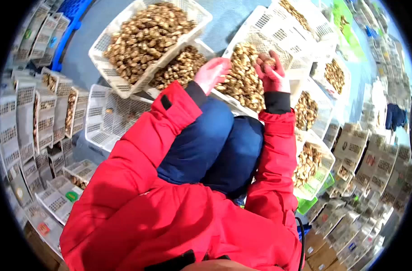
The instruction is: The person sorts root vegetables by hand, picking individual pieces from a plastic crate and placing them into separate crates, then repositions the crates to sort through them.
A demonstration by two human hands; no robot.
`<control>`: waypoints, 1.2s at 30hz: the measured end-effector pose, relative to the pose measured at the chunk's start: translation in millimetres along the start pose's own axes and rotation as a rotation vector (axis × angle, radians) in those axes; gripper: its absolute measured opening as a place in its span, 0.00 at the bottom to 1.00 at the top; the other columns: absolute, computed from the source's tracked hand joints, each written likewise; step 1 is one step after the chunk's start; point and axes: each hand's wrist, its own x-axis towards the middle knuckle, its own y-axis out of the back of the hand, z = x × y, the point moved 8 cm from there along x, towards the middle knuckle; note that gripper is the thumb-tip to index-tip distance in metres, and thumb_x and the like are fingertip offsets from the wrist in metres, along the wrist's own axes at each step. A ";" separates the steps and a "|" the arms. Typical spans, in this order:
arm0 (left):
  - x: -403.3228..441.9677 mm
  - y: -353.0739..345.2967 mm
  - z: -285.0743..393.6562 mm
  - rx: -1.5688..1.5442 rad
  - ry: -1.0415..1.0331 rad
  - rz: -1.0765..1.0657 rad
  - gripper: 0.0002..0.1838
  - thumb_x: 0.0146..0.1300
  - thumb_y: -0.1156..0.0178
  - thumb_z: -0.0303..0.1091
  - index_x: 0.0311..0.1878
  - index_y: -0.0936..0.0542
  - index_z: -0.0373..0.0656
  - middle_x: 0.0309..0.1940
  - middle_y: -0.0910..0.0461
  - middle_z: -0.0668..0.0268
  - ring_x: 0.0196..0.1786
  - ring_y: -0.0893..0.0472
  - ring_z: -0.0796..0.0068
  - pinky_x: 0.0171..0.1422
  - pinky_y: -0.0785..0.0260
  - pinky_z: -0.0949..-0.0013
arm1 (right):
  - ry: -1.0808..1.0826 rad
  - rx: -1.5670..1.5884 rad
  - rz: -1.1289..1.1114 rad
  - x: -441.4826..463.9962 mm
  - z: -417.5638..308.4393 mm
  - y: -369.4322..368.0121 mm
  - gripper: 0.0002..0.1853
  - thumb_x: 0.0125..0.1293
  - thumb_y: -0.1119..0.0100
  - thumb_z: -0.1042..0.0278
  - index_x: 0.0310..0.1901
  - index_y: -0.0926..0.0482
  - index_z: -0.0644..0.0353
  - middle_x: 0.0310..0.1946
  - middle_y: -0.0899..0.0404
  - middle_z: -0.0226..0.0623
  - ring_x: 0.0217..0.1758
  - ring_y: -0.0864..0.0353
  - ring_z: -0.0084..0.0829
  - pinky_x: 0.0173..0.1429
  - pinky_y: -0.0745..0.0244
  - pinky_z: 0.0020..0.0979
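Brown, shell-like pieces (244, 81) fill a white basket (233, 103) in front of my knees. At the left edge of this basket is my left hand (212, 74), its fingers stretched out over the pieces and nothing visible in it. My right hand (272, 71) is above the basket's right side, palm up, with its fingers curled around a few brown pieces. A large white basket heaped with similar pieces (152, 38) stands at the upper left, overlapping a lower basket of darker pieces (181, 67).
A mostly bare white basket (107, 118) lies left of my knees. To the right are more baskets of pieces (306, 110) and a green basket (346, 27). Stacked white baskets (23, 117) line the left side, with others (375, 167) at the far right.
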 end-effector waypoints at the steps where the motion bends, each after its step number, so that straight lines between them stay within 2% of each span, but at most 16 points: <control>1: -2.0 3.4 1.1 -0.015 0.012 0.021 0.15 0.63 0.47 0.37 0.51 0.28 0.41 0.42 0.24 0.66 0.43 0.24 0.76 0.40 0.31 0.76 | -0.003 0.006 0.015 -0.7 -0.7 1.9 0.29 0.59 0.48 0.81 0.62 0.43 0.64 0.51 0.30 0.50 0.51 0.26 0.38 0.56 0.28 0.36; 6: -9.4 21.9 -8.4 -0.051 0.031 0.083 0.15 0.63 0.47 0.36 0.51 0.28 0.41 0.41 0.24 0.67 0.42 0.25 0.79 0.40 0.32 0.77 | 0.031 -0.131 0.310 26.7 12.8 53.9 0.31 0.58 0.50 0.83 0.63 0.47 0.63 0.46 0.29 0.48 0.43 0.25 0.37 0.48 0.24 0.36; 11: 18.0 31.4 -37.7 0.156 -0.072 0.092 0.15 0.62 0.46 0.35 0.50 0.28 0.39 0.32 0.25 0.69 0.32 0.28 0.83 0.34 0.35 0.79 | 0.058 -0.426 -0.090 70.2 22.0 -81.1 0.33 0.57 0.40 0.72 0.63 0.42 0.62 0.53 0.31 0.44 0.51 0.28 0.29 0.52 0.30 0.29; 12: 17.9 35.8 -30.8 0.396 -0.113 0.182 0.17 0.60 0.44 0.37 0.50 0.28 0.38 0.28 0.26 0.70 0.29 0.30 0.83 0.31 0.36 0.79 | 0.110 -0.507 -0.061 86.0 21.3 -72.9 0.30 0.58 0.41 0.69 0.61 0.38 0.63 0.52 0.30 0.43 0.51 0.29 0.28 0.52 0.32 0.28; 13: 24.7 31.8 -38.1 0.348 -0.061 0.058 0.18 0.59 0.43 0.37 0.49 0.28 0.37 0.25 0.26 0.69 0.26 0.30 0.83 0.28 0.37 0.77 | 0.096 -0.439 0.028 98.7 21.7 -50.8 0.25 0.60 0.43 0.68 0.59 0.34 0.62 0.49 0.27 0.40 0.49 0.27 0.27 0.49 0.30 0.27; 15: 20.7 30.8 -41.3 0.234 0.002 0.092 0.18 0.58 0.42 0.37 0.48 0.28 0.37 0.23 0.27 0.68 0.25 0.30 0.83 0.26 0.37 0.75 | -0.035 -0.417 0.113 112.3 31.5 -1.2 0.21 0.61 0.45 0.68 0.56 0.31 0.61 0.44 0.24 0.37 0.43 0.24 0.26 0.44 0.27 0.26; 16: 9.1 24.4 -24.9 0.546 0.131 0.092 0.24 0.58 0.41 0.34 0.56 0.35 0.38 0.38 0.26 0.63 0.37 0.28 0.81 0.35 0.33 0.78 | -0.065 -0.397 0.137 113.3 35.9 18.3 0.19 0.62 0.46 0.69 0.55 0.30 0.61 0.42 0.23 0.35 0.40 0.23 0.26 0.41 0.26 0.26; 17: 17.7 32.4 -27.7 0.726 -0.114 0.123 0.25 0.56 0.40 0.35 0.56 0.33 0.38 0.40 0.26 0.59 0.37 0.26 0.76 0.39 0.32 0.75 | -0.091 -0.380 0.160 114.6 39.5 37.9 0.18 0.62 0.47 0.70 0.54 0.29 0.61 0.39 0.22 0.34 0.37 0.22 0.25 0.39 0.25 0.26; 19: 13.2 21.2 -0.3 1.018 -0.230 0.179 0.26 0.55 0.38 0.37 0.54 0.32 0.37 0.42 0.27 0.56 0.39 0.25 0.69 0.43 0.31 0.70 | -0.114 -0.417 0.240 121.1 50.4 86.9 0.15 0.63 0.48 0.70 0.51 0.26 0.60 0.35 0.23 0.29 0.33 0.23 0.22 0.37 0.25 0.25; 21: 16.7 21.0 2.1 1.129 -0.276 0.154 0.26 0.53 0.37 0.38 0.53 0.30 0.37 0.43 0.28 0.56 0.37 0.26 0.68 0.44 0.31 0.69 | -0.113 -0.555 0.287 126.3 61.3 133.0 0.15 0.63 0.47 0.69 0.52 0.26 0.59 0.37 0.21 0.35 0.36 0.20 0.29 0.40 0.23 0.29; 25: 17.3 29.4 -7.5 0.790 -0.056 0.175 0.24 0.54 0.37 0.38 0.51 0.29 0.38 0.37 0.31 0.60 0.32 0.28 0.72 0.32 0.32 0.70 | -0.199 -0.519 0.281 122.0 88.9 145.9 0.16 0.63 0.47 0.67 0.52 0.27 0.59 0.40 0.22 0.35 0.37 0.21 0.28 0.40 0.23 0.29; 27: 19.0 29.4 -1.6 0.885 -0.214 0.185 0.23 0.54 0.37 0.39 0.51 0.28 0.38 0.37 0.31 0.60 0.32 0.28 0.73 0.31 0.32 0.70 | -0.262 -0.565 0.223 120.2 97.3 140.4 0.17 0.64 0.47 0.65 0.53 0.28 0.59 0.42 0.22 0.36 0.39 0.21 0.29 0.42 0.24 0.31; 29: 20.9 33.4 -9.4 0.870 -0.116 0.197 0.23 0.54 0.37 0.38 0.50 0.28 0.37 0.39 0.31 0.59 0.33 0.27 0.72 0.34 0.30 0.70 | -0.285 -0.562 0.177 119.8 98.4 132.7 0.18 0.63 0.47 0.65 0.55 0.29 0.59 0.42 0.22 0.37 0.39 0.21 0.28 0.42 0.24 0.30; 31: 19.6 34.5 -6.0 0.948 -0.272 0.230 0.23 0.54 0.36 0.39 0.50 0.28 0.37 0.39 0.30 0.59 0.34 0.27 0.72 0.35 0.30 0.70 | -0.276 -0.494 0.205 115.4 96.0 124.0 0.18 0.63 0.46 0.67 0.54 0.29 0.59 0.39 0.20 0.35 0.34 0.21 0.25 0.34 0.26 0.25; 35: 22.2 36.6 -13.9 0.847 -0.167 0.190 0.23 0.54 0.37 0.38 0.50 0.29 0.37 0.40 0.30 0.59 0.34 0.27 0.72 0.36 0.30 0.69 | -0.275 -0.522 0.210 116.3 94.1 130.1 0.18 0.63 0.47 0.67 0.55 0.29 0.59 0.40 0.21 0.37 0.35 0.21 0.26 0.37 0.25 0.26; 36: 21.5 33.7 -6.2 0.912 -0.269 0.193 0.22 0.54 0.37 0.38 0.49 0.28 0.37 0.40 0.30 0.60 0.35 0.27 0.73 0.34 0.31 0.72 | -0.275 -0.511 0.210 115.4 92.5 129.7 0.17 0.64 0.47 0.67 0.54 0.28 0.59 0.40 0.20 0.37 0.35 0.20 0.27 0.37 0.24 0.26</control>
